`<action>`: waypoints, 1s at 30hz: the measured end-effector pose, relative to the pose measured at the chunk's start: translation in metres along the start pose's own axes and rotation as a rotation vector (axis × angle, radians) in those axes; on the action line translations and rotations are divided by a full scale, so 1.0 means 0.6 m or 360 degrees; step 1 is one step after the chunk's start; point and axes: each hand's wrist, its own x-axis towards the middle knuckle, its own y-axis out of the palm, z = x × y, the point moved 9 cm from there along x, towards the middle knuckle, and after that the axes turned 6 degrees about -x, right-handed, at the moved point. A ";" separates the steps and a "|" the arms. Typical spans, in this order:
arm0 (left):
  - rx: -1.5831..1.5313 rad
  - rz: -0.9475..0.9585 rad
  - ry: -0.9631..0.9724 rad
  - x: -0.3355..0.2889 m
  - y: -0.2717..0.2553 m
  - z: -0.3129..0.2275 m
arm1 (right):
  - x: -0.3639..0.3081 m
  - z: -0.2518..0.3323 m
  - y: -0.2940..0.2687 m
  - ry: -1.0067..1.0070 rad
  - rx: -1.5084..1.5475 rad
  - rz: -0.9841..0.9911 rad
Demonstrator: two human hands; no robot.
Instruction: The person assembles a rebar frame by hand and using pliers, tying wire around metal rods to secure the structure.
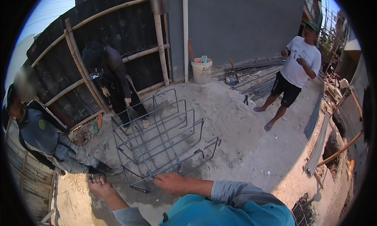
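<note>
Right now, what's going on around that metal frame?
The person's right hand is at the near end of an open, grey steel-bar cage on grey sandy ground; whether it grips is unclear. The left hand is left of the cage, apart from it. Three others stand nearby: one in dark clothing, one in grey, one in white.

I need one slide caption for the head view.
Right hand at a steel-bar cage on dusty ground, left hand beside it.

The cage (166, 138) lay on the ground (243, 151), mid-scene.
Beyond it, a bucket (202, 73) stood before the far wall (243, 25), rods (261, 84) to its right; a fence (118, 25) ran far left.
</note>
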 end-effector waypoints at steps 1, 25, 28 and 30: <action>-0.0024 -0.0051 0.0003 0.045 -0.014 0.000 | -0.018 -0.011 -0.004 0.0117 -0.0003 0.0002; 0.0472 0.0049 -0.0450 0.021 -0.060 0.165 | -0.257 0.083 -0.047 0.0445 0.1025 0.0416; 0.0395 -0.0039 -0.0486 -0.003 -0.127 0.152 | -0.282 -0.005 -0.064 0.0701 0.1129 0.0057; 0.0466 -0.0075 -0.0520 -0.051 -0.166 0.180 | -0.343 -0.072 -0.051 0.0969 0.0675 -0.0205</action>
